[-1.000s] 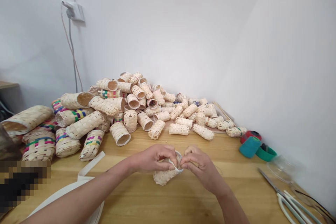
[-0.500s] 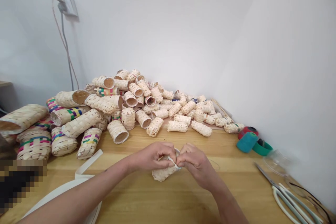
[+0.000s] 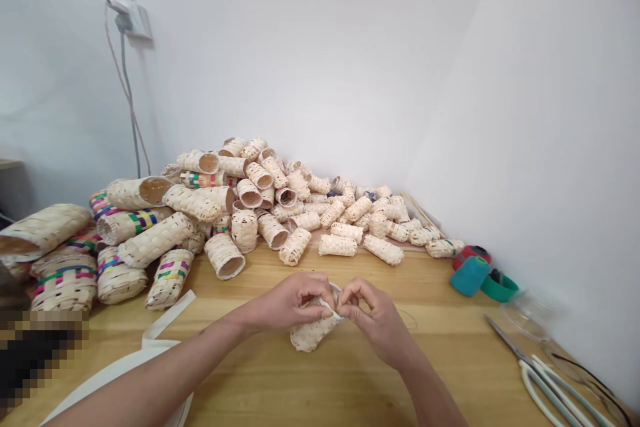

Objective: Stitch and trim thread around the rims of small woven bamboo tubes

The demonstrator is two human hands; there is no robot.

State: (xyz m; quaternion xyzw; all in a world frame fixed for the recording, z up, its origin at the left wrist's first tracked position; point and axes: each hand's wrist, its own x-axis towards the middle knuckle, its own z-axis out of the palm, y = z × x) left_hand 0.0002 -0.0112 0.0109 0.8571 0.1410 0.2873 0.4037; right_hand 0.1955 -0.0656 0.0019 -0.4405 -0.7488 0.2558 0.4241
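Note:
A small cylindrical woven basket (image 3: 314, 333) of pale strips lies tilted over the wooden table, its open end with a white edging facing away to the upper right. My left hand (image 3: 305, 300) grips the rim, thumb outside and fingers reaching over the edge. At the right side of the same rim, my right hand (image 3: 373, 317) is closed in a pinch, thumb and forefinger touching the edging. What sits between its fingertips is too small to make out. A thin loop of thread (image 3: 411, 320) shows on the table just right of that hand.
A large heap of woven baskets (image 3: 245, 230) stands against the wall. White tape (image 3: 167, 317) lies at left. To the right are a teal thread spool (image 3: 470, 275), a red spool (image 3: 470, 255), a green ring (image 3: 501, 288), a clear container (image 3: 530, 313), scissors (image 3: 525, 353) and glasses (image 3: 583, 370).
My right hand's fingers have bent and drawn slightly away from my left hand, still pinched at the rim. My left hand keeps its grip; the basket has barely shifted.

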